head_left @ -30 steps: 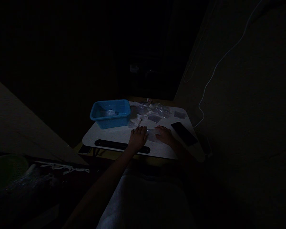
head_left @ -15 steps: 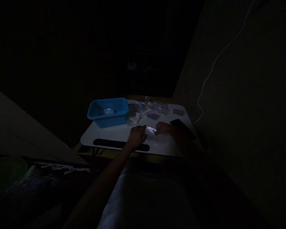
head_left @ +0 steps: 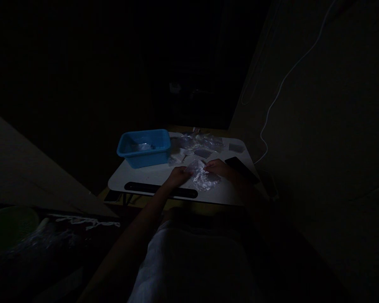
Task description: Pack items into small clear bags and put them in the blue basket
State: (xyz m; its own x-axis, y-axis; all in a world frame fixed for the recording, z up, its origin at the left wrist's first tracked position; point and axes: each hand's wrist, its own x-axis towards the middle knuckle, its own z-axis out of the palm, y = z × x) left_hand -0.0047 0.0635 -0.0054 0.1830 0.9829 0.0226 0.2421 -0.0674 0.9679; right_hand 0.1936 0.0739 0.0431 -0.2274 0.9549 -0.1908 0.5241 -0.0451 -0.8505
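Over the right half of the white table (head_left: 154, 176), a crinkled clear plastic bag (head_left: 204, 179) is stretched between my two hands. My left hand (head_left: 177, 176) pinches its left edge, thumb and fingers together. On the other side, my right hand (head_left: 217, 167) grips the upper right part of it. Whether anything is inside the bag is too dark to tell. Just beyond lie a flat dark rectangular packet (head_left: 204, 153), a whitish wrapped item (head_left: 177, 157) and a heap of clear plastic bags (head_left: 202, 141).
A blue plastic basin (head_left: 148, 159) with some clear plastic inside stands at the table's left. A black flat device (head_left: 241, 169) lies right of my right hand, below another flat packet (head_left: 236, 147). A white cable (head_left: 282, 82) hangs along the right wall. The room is very dark.
The plastic bag has gone from flat and smooth to crumpled and spread. My left hand has shifted slightly left and turned its grip; my right hand has moved little.
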